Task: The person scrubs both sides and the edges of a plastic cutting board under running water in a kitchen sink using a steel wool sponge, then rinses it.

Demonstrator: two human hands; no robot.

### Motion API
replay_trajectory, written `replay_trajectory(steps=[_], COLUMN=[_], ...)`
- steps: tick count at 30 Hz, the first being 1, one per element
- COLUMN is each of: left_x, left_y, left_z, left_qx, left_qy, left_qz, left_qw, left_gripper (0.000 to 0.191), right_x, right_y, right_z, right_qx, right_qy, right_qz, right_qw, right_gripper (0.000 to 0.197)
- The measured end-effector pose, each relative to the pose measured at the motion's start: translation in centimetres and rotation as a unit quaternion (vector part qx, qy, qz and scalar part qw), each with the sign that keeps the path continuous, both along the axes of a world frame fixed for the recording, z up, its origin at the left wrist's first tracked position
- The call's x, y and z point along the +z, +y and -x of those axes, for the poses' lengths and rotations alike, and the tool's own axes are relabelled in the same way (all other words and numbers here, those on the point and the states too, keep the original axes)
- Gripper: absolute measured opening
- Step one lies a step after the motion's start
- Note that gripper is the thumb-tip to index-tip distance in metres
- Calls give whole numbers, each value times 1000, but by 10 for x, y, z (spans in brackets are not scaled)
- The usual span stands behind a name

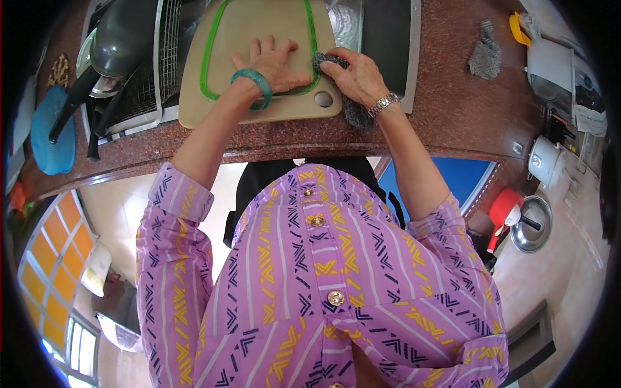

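A beige cutting board (262, 24) with a green inset border lies over the sink, its finger hole at the near right corner. My left hand (271, 68) rests flat on the board with its fingers spread and a green bangle at the wrist. In my right hand (356, 77) is a bunched dark grey cloth (330, 60), pressed against the board's right edge. Part of that cloth hangs down beside the board beneath my wrist, which wears a metal watch.
Left of the board stands a wire dish rack (168, 53) with dark pans (121, 39). Beyond it lies a blue plastic basket (56, 131). A second grey cloth (485, 52) is on the reddish stone countertop (446, 97) at the right. Farther right are a white pot (546, 161) and a red pan (504, 206).
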State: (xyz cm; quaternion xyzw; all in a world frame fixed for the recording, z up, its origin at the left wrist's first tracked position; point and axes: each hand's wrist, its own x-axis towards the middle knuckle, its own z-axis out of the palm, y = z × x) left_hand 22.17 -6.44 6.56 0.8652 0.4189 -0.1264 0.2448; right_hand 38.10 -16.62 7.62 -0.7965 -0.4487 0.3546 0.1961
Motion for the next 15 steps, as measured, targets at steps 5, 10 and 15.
replay_trajectory(steps=[5,10,15], left_x=[-3,6,16], left_y=[-5,7,12], left_z=[-9,-7,6], left_qx=[28,-32,-78], left_qy=[37,42,-7], left_qz=[-26,-13,5], left_qw=[999,999,997], left_gripper=[74,70,58], right_x=[-6,-16,-11], right_y=[0,2,6], right_z=[-2,-11,-4], right_qx=[9,29,45], right_qy=[29,42,36], right_qz=[-26,-53,-41], right_qw=[999,997,997], right_gripper=[39,41,41])
